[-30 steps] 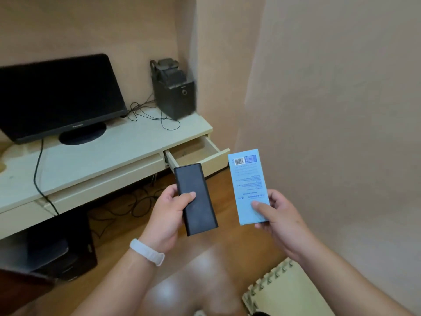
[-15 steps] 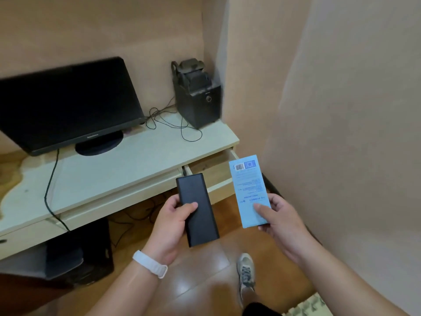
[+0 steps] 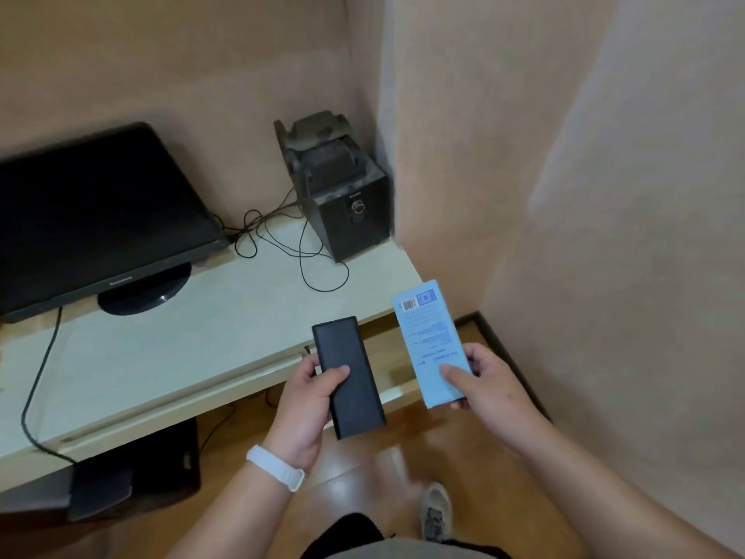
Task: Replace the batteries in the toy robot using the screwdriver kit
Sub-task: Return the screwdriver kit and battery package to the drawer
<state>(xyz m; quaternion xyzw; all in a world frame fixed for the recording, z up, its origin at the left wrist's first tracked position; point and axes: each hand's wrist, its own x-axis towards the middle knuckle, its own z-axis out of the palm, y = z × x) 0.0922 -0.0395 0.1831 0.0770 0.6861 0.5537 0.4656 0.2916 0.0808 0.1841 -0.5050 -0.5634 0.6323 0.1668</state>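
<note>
Left grip: the left hand (image 3: 306,413) is closed round a black case (image 3: 347,377) — thumb laid across its face, fingers hidden behind it.
Right grip: the right hand (image 3: 485,391) is clamped on a blue box (image 3: 432,340), thumb on its printed face, fingers behind.
Case: held tilted, its far end over the bench (image 3: 169,357) edge.
Box: held upright just right of the case, not touching it — barcode at its top end.
Drawer (image 3: 397,359): seen pulled open under the bench, behind both held things.
Bench: a monitor (image 3: 92,219) is carried at the left, a speaker (image 3: 342,199) in the corner, loose cables (image 3: 282,244) between them.
Wrist: a white band (image 3: 276,466) is worn on the left.
Floor: wood; a shoe (image 3: 435,512) is seen below the hands.
</note>
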